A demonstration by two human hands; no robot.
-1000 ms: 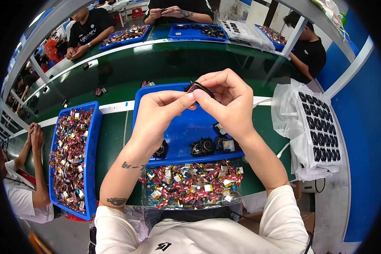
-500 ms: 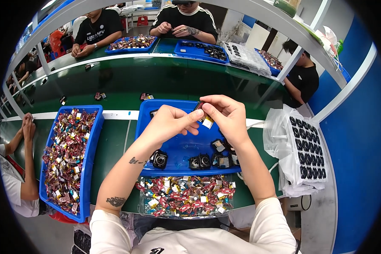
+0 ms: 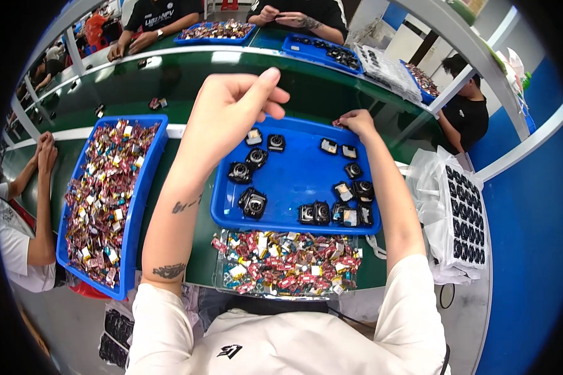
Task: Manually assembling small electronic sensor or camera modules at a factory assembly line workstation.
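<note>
My right hand (image 3: 358,122) reaches over the far right rim of a blue tray (image 3: 288,181), fingertips closed on a small red circuit board (image 3: 338,123) that is mostly hidden. Above the tray's far left corner, my left hand (image 3: 234,103) is raised with fingers curled and the thumb pressed toward them. Whether anything is inside it cannot be seen. Several black watch-like housings stand in the tray, among them a housing at the left (image 3: 253,203), a pair near the front edge (image 3: 314,213) and a cluster at the right (image 3: 350,214).
A clear tray of loose red boards (image 3: 288,262) lies nearest me. To the left stands a long blue tray (image 3: 145,187) heaped with similar boards. A white tray of black parts (image 3: 463,212) is at the right. Beyond runs a green belt (image 3: 194,84), with co-workers around.
My hands have parted. The right hand moved right with the red board to the tray's far rim, and the left moved up and away. The view has shifted, uncovering more of the tray.
</note>
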